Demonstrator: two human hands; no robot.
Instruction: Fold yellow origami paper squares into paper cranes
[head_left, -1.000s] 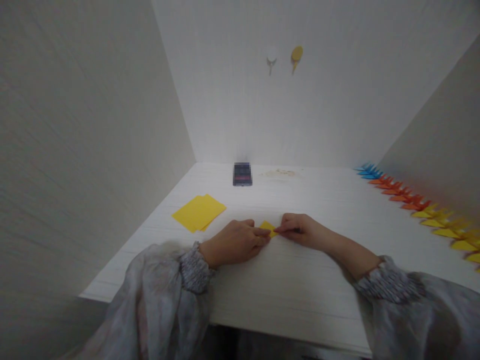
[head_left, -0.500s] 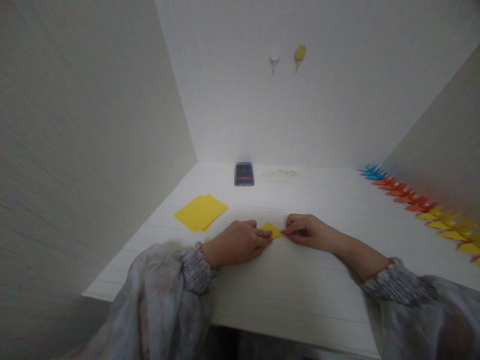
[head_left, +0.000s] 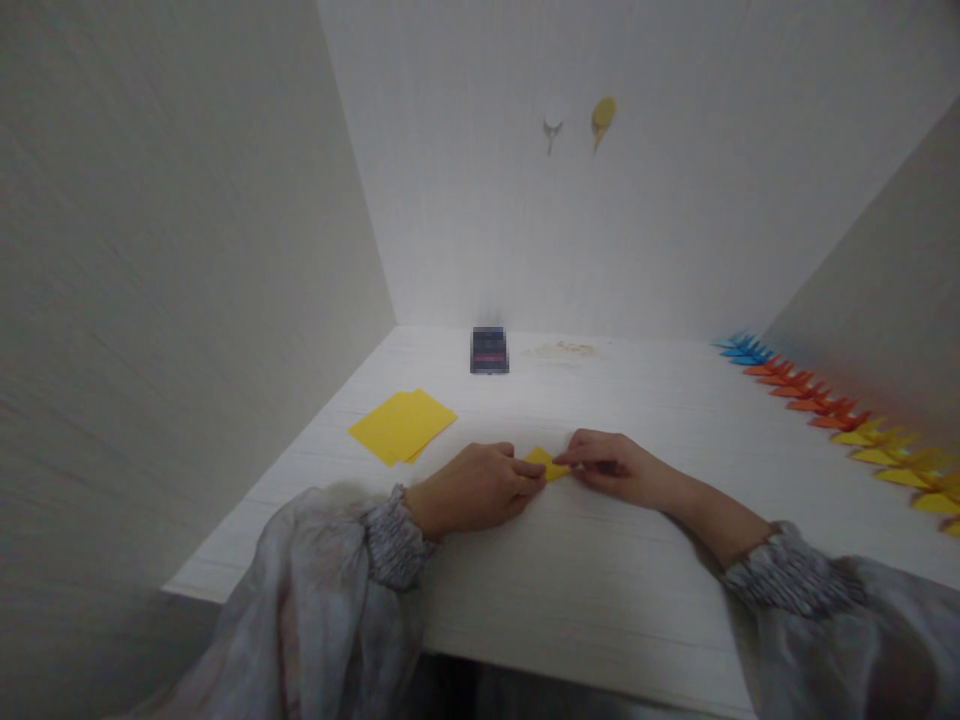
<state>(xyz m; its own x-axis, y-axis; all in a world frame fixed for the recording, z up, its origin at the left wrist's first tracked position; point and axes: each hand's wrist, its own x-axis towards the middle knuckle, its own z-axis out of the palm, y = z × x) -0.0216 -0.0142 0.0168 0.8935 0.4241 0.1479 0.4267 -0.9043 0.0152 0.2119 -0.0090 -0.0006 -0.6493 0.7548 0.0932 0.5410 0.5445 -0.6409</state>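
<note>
Between my hands a small folded piece of yellow origami paper (head_left: 541, 458) lies on the white table. My left hand (head_left: 484, 487) presses its left side down, fingers together, hiding part of it. At the paper's right corner, my right hand (head_left: 606, 464) has thumb and fingers closed, with the index fingertip on top of the paper. Beyond my left hand rests a small stack of yellow paper sheets (head_left: 397, 425).
A row of folded paper cranes, blue (head_left: 746, 348), red-orange (head_left: 814, 395) and yellow (head_left: 900, 455), runs along the right wall. A dark blurred device (head_left: 489, 351) is at the back. Two hooks, one yellow (head_left: 603, 113), one white (head_left: 553, 120), hang on the back wall.
My right hand has shifted slightly left, its index fingertip moving from the paper's corner onto its upper face. My left hand stays in place. The view has tilted very slightly.
</note>
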